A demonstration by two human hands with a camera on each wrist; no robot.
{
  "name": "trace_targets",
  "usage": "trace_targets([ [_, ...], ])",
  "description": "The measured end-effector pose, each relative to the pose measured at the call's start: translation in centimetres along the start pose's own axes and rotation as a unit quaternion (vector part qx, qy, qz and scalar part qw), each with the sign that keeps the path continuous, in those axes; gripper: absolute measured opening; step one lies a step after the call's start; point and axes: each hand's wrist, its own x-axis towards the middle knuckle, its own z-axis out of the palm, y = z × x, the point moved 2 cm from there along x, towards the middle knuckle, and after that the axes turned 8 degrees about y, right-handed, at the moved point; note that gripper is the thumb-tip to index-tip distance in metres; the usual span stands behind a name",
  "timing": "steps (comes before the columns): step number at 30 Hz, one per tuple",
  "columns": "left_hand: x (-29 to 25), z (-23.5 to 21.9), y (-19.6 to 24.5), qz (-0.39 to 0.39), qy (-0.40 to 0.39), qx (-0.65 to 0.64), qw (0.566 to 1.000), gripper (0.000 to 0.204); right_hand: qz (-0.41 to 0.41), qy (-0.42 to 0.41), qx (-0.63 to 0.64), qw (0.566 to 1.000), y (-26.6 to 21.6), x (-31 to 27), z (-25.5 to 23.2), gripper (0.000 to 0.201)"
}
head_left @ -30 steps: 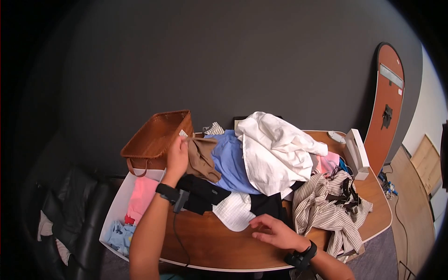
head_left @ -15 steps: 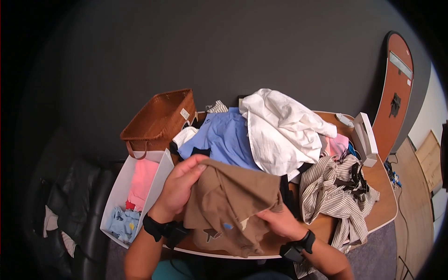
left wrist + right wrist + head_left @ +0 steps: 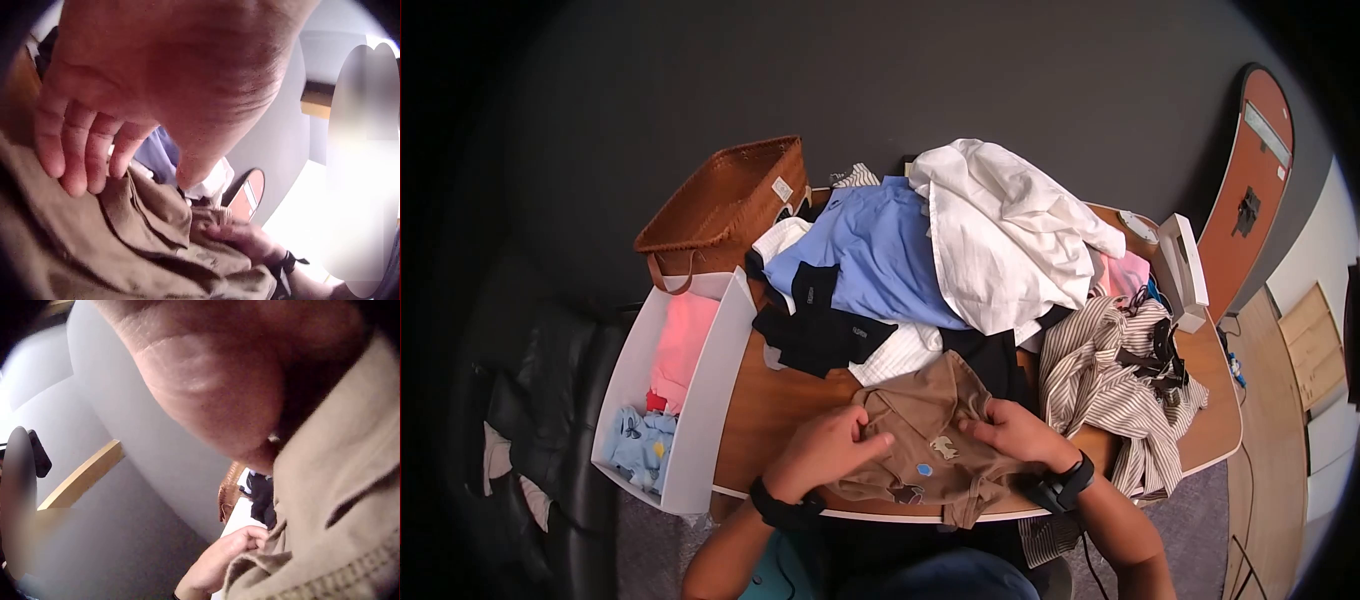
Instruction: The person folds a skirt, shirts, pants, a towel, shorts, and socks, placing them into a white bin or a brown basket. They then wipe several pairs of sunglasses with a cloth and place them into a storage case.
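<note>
A brown shirt [image 3: 920,430] with small printed patches lies spread at the table's front edge, its lower part hanging over. My left hand [image 3: 830,445] is over its left side. In the left wrist view the fingers [image 3: 78,159] are nearly straight on the fabric, with the thumb held apart. On the shirt's right side my right hand [image 3: 1025,435] pinches the cloth between thumb and fingers. Its fingertips are hidden in the right wrist view, where brown cloth [image 3: 350,469] fills the right side.
Behind the shirt are black garments [image 3: 825,335], a blue garment [image 3: 865,255] and a white shirt [image 3: 1010,240]. A striped garment [image 3: 1100,400] lies to the right. At left stand a white box [image 3: 710,400] holding clothes and a wicker basket [image 3: 785,170]. A narrow white box [image 3: 1185,270] stands far right.
My left hand took the brown shirt from the pile, and both hands held it up in front. Now it lies lower on the table's front edge, with the left fingers loosened.
</note>
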Motion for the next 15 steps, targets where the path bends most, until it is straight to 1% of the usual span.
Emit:
trace_targets([
  [1, 0.1, 0.6, -0.6, 0.001, 0.001, 0.0, 1.0, 0.029, 0.0, 0.001, -0.001, 1.0, 0.1, 0.0, -0.1, 0.043],
  [2, 0.4, 1.5, -1.5, 0.049, 0.035, 0.024, 0.998, 0.027, -0.037, -0.007, 0.01, 0.999, 0.3, -0.1, -0.2, 0.03],
  [3, 0.6, 2.0, -2.1, 0.095, 0.068, 0.047, 0.992, 0.026, -0.073, -0.016, 0.021, 0.997, 0.4, -0.3, -0.3, 0.026],
  [4, 0.7, 1.9, -2.3, 0.092, 0.051, 0.015, 0.994, 0.02, -0.072, -0.017, 0.02, 0.997, 0.5, -0.6, -0.6, 0.026],
  [5, 0.7, 1.5, -2.6, 0.092, 0.05, 0.014, 0.994, 0.02, -0.064, -0.053, 0.124, 0.989, 0.3, -0.9, -0.8, 0.034],
  [6, 0.6, 1.0, -3.1, 0.07, 0.028, -0.097, 0.992, 0.016, -0.055, -0.087, 0.227, 0.968, 0.3, -1.1, -1.2, 0.046],
  [7, 0.4, 0.4, -3.8, 0.047, 0.005, -0.205, 0.978, 0.012, -0.053, -0.085, 0.228, 0.969, 0.8, -1.3, -1.7, 0.046],
  [8, 0.4, -0.4, -4.9, 0.02, -0.017, -0.238, 0.971, 0.007, -0.059, -0.093, 0.239, 0.965, 1.2, -1.3, -2.5, 0.048],
  [9, 0.1, -1.6, -5.6, 0.002, -0.038, -0.271, 0.962, 0.008, -0.066, -0.1, 0.252, 0.96, 1.4, -1.3, -3.0, 0.051],
  [10, -0.1, -2.6, -6.8, -0.013, -0.051, -0.26, 0.964, 0.008, -0.087, -0.08, 0.191, 0.974, 0.9, -1.2, -3.7, 0.048],
  [11, -0.3, -3.6, -8.0, -0.027, -0.063, -0.249, 0.966, 0.01, -0.087, -0.08, 0.193, 0.974, 1.1, -1.2, -3.9, 0.048],
  [12, -0.3, -4.6, -8.7, -0.027, -0.062, -0.247, 0.967, 0.01, -0.048, -0.063, 0.157, 0.984, 1.6, -1.1, -4.3, 0.047],
  [13, -0.3, -5.6, -9.3, -0.059, -0.063, -0.186, 0.979, 0.014, -0.009, -0.047, 0.121, 0.992, 2.0, -0.8, -4.4, 0.046],
  [14, -0.5, -6.0, -9.5, -0.092, -0.065, -0.124, 0.986, 0.018, -0.038, -0.024, 0.108, 0.993, 2.0, -0.7, -4.2, 0.046],
  [15, -0.8, -6.0, -9.1, -0.093, -0.065, -0.123, 0.986, 0.018, -0.038, -0.024, 0.109, 0.993, 1.7, -0.8, -4.0, 0.046],
])
